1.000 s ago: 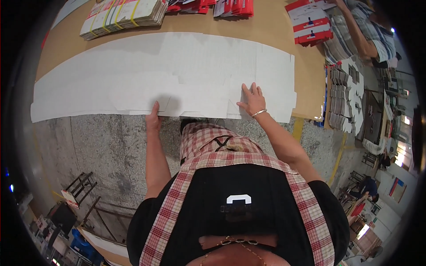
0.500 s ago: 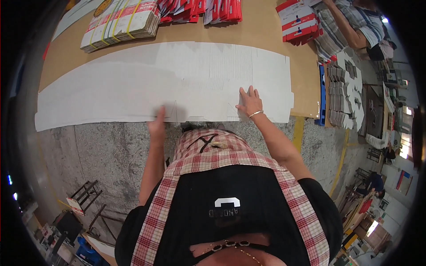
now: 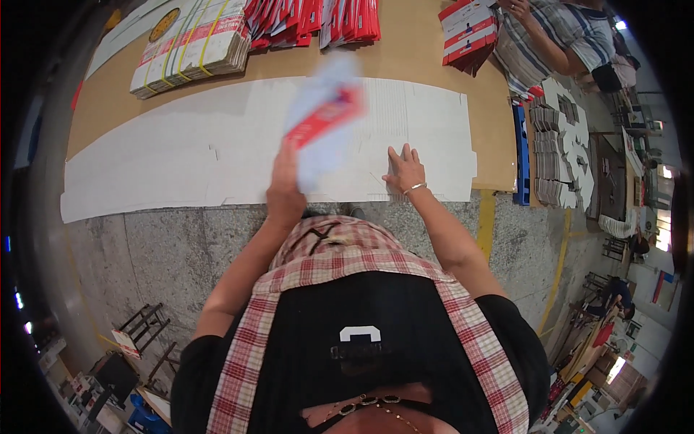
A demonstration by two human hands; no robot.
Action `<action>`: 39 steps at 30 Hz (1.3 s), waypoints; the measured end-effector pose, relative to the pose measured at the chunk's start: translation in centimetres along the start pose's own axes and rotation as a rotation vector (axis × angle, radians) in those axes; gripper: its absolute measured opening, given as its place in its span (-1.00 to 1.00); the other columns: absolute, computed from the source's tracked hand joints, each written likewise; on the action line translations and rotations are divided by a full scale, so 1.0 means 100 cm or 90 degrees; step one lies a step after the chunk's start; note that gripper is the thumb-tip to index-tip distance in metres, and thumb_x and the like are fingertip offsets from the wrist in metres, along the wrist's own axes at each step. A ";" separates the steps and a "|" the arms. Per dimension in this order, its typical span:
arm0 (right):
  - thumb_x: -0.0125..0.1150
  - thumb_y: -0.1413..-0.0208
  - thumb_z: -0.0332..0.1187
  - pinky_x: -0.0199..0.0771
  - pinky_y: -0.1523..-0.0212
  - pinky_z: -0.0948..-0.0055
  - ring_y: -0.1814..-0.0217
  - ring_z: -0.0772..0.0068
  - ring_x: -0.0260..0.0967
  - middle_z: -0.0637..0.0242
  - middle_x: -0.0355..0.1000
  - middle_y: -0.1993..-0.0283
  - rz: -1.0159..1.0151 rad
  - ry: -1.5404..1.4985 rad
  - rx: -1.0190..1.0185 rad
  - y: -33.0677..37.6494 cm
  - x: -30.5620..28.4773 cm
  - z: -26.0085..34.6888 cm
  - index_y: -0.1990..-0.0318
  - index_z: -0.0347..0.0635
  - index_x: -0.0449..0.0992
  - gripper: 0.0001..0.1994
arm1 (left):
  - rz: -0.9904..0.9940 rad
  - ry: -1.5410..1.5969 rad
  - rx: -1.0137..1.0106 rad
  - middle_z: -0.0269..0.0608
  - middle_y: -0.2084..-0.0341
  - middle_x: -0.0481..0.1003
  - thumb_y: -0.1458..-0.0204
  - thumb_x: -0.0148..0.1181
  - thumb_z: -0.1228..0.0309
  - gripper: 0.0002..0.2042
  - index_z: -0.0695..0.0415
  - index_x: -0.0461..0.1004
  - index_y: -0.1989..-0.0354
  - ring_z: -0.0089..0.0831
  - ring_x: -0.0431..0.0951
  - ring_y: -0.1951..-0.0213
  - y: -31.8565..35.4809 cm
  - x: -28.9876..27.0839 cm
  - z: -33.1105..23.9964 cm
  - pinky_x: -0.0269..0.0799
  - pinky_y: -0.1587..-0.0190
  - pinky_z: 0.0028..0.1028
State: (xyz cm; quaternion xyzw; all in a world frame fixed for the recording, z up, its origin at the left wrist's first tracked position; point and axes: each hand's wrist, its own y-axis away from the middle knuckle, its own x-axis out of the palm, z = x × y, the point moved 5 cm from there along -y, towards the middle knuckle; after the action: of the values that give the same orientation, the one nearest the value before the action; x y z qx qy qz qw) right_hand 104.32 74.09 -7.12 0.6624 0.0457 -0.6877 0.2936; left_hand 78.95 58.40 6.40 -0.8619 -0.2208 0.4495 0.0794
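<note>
A long white sheet of cardboard (image 3: pixel 181 159) lies across the brown table top in front of me. My left hand (image 3: pixel 287 184) is closed on a flat white card piece (image 3: pixel 327 119) with a red printed band, raised over the middle of the sheet and smeared by motion. Its exact shape cannot be made out. My right hand (image 3: pixel 407 172) lies on the right part of the sheet, fingers stretched and slightly apart, holding nothing.
Strapped stacked cardboard (image 3: pixel 191 50) sits at the far left, beside piles of red-and-white folded cards (image 3: pixel 350 22). At the far right, another person (image 3: pixel 557 43) stands near more red-and-white cards (image 3: pixel 468 32). Stacked cut-out cardboard (image 3: pixel 560 145) stands right of the table.
My left hand has moved right and slightly up and now holds the red-and-white card piece; earlier none showed in it. My right hand stays nearly in place on the sheet.
</note>
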 end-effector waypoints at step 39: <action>0.39 0.25 -0.08 0.25 -0.10 -0.03 -0.37 -0.11 -0.19 0.07 -0.17 -0.37 0.065 0.004 0.022 -0.006 -0.012 -0.003 -0.26 0.32 0.04 -0.15 | -0.049 0.256 -0.515 0.01 0.01 0.38 0.04 0.16 0.38 -0.48 0.30 0.22 -0.11 -0.20 0.43 0.03 0.088 0.022 0.237 0.36 0.04 -0.34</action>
State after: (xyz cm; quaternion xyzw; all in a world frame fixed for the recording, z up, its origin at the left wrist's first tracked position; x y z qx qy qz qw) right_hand 104.26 75.18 -6.27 0.6708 0.0009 -0.6707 0.3165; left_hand 63.56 50.08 -11.98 -0.8850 -0.3909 0.1475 -0.2054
